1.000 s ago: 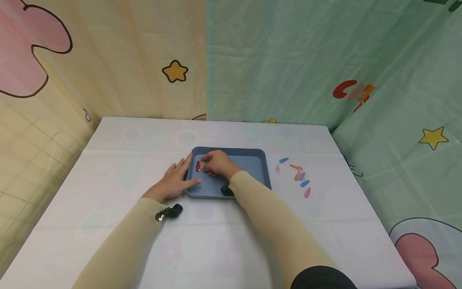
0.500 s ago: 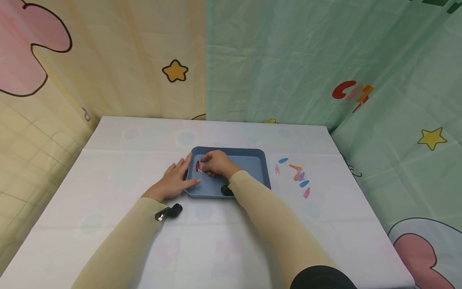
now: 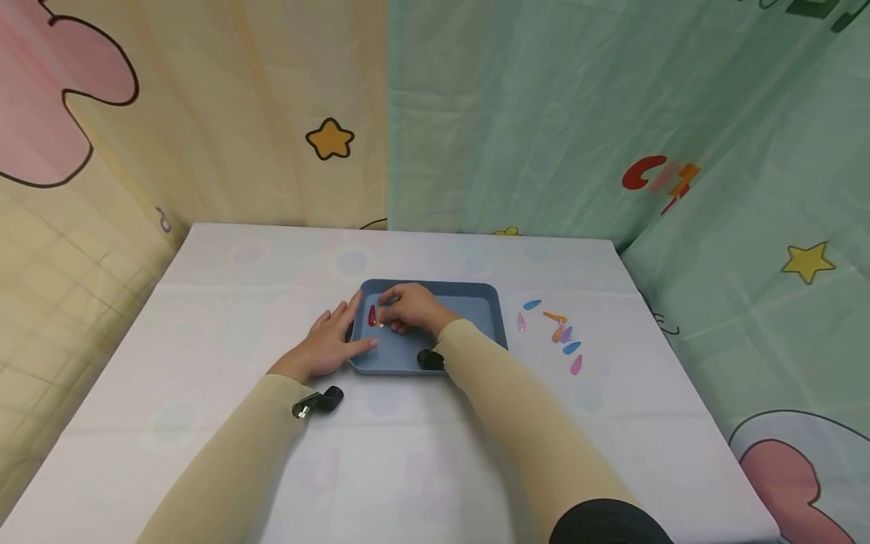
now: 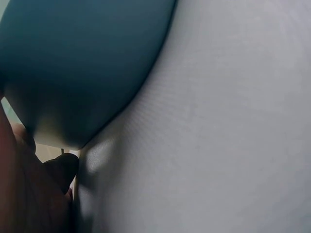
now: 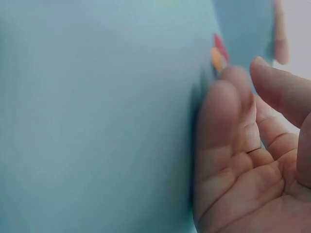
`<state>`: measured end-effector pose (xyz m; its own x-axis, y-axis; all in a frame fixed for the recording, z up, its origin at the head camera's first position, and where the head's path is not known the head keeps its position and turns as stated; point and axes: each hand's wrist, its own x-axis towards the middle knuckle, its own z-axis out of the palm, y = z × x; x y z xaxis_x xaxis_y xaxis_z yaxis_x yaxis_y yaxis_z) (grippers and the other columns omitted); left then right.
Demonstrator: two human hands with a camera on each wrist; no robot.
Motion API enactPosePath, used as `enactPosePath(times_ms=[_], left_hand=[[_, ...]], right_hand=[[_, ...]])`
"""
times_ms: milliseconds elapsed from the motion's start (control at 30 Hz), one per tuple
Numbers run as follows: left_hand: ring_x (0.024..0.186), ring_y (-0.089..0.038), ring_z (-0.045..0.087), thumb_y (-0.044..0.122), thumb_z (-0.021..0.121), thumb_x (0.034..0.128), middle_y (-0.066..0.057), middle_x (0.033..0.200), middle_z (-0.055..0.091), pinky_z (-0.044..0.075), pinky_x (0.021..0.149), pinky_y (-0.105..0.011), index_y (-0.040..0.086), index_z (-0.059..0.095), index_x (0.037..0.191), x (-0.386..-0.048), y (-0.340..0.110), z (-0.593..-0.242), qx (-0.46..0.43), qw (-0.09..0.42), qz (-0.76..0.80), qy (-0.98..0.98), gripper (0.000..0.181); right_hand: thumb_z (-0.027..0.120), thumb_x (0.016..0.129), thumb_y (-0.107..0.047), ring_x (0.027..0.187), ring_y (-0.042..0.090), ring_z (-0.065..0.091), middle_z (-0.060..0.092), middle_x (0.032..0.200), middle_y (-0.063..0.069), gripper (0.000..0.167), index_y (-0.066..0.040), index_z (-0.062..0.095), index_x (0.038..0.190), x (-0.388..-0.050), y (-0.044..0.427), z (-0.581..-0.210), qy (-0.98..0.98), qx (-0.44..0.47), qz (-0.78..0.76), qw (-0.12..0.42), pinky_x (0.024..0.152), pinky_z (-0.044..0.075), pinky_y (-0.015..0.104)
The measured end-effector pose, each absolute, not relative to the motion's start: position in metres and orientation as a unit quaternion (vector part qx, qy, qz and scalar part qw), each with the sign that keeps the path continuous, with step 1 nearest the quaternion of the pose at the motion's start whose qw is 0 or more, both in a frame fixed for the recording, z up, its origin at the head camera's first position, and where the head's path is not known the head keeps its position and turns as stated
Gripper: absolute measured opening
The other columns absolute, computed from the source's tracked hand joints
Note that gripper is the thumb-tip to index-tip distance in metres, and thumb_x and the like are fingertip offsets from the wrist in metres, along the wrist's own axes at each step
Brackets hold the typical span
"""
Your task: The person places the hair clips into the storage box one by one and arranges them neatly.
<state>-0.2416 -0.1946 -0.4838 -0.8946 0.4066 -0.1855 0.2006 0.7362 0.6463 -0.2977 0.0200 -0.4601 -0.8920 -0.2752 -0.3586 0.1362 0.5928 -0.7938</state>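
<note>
Printed curtains enclose the counter from 9 through 12 to 3 o'clock. The counter carries a white cloth. Two beige sleeves enter from 5 and 7 o'clock; the right sleeve crosses the tray's 4 o'clock corner and hides it. The blue-grey tray lies at counter centre; in the left wrist view its outer wall fills the 11 o'clock area.

Hands: the left hand rests at the tray's 9 o'clock rim, fingers straight and spread. The right hand is over the tray interior, fingers loosely bent, thumb apart from the visible fingertips. Contact with the orange clip cannot be confirmed.

A black wrist device overlaps the tray's 6 o'clock rim; a second device projects from the left cuff.

Loose clips in blue, pink, orange and purple lie outside the tray, at 3 o'clock. Inside, toward 9 o'clock, lies the red clip; the orange clip is just beside it, at 3 o'clock in the head view, partly covered by the right hand.
</note>
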Motion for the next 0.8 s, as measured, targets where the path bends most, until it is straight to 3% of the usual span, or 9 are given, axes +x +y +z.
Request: enactPosePath(times_ms=[133, 367, 467, 600, 800], left_hand=[[0.165, -0.041, 0.003, 0.058, 0.063, 0.0999, -0.019, 0.177, 0.012, -0.006, 0.133, -0.058, 0.023, -0.005, 0.171, -0.242, -0.195, -0.485, 0.168, 0.163, 0.327, 0.916, 0.104], [0.165, -0.044, 0.000, 0.065, 0.064, 0.0969, -0.023, 0.176, 0.009, -0.003, 0.132, -0.062, 0.027, -0.006, 0.171, -0.242, -0.197, -0.487, 0.157, 0.164, 0.324, 0.918, 0.108], [0.165, -0.043, 0.001, 0.066, 0.063, 0.0967, -0.022, 0.177, 0.009, -0.003, 0.133, -0.061, 0.027, -0.007, 0.171, -0.242, -0.197, -0.488, 0.164, 0.160, 0.321, 0.919, 0.109], [0.165, -0.042, 0.002, 0.066, 0.061, 0.0979, -0.021, 0.177, 0.008, -0.004, 0.133, -0.058, 0.024, -0.008, 0.170, -0.242, -0.198, -0.488, 0.175, 0.154, 0.315, 0.920, 0.109], [0.165, -0.043, 0.002, 0.065, 0.061, 0.0985, -0.020, 0.177, 0.007, -0.004, 0.133, -0.059, 0.023, -0.009, 0.170, -0.242, -0.198, -0.488, 0.180, 0.159, 0.317, 0.918, 0.109]], right_hand=[[0.078, 0.096, -0.021, 0.067, 0.015, 0.069, 0.073, 0.082, 0.006, 0.041, -0.013, 0.071, 0.135, -0.298, 0.033, -0.448, 0.861, -0.060, -0.453, 0.223, 0.062, 0.062, 0.027], [0.073, 0.100, -0.021, 0.105, 0.039, 0.070, 0.073, 0.116, 0.023, 0.041, -0.012, 0.068, 0.139, -0.290, 0.079, -0.398, 0.843, -0.072, -0.492, 0.205, 0.083, 0.063, 0.033], [0.072, 0.101, -0.020, 0.109, 0.044, 0.068, 0.074, 0.116, 0.020, 0.040, -0.013, 0.068, 0.140, -0.284, 0.109, -0.376, 0.843, -0.077, -0.498, 0.186, 0.089, 0.063, 0.039], [0.071, 0.102, -0.020, 0.107, 0.037, 0.070, 0.073, 0.117, 0.012, 0.042, -0.014, 0.066, 0.143, -0.274, 0.157, -0.356, 0.864, -0.086, -0.470, 0.157, 0.096, 0.060, 0.044], [0.069, 0.103, -0.022, 0.112, 0.030, 0.069, 0.067, 0.130, 0.015, 0.046, -0.012, 0.062, 0.147, -0.258, 0.230, -0.350, 0.901, -0.060, -0.404, 0.147, 0.104, 0.058, 0.047]])
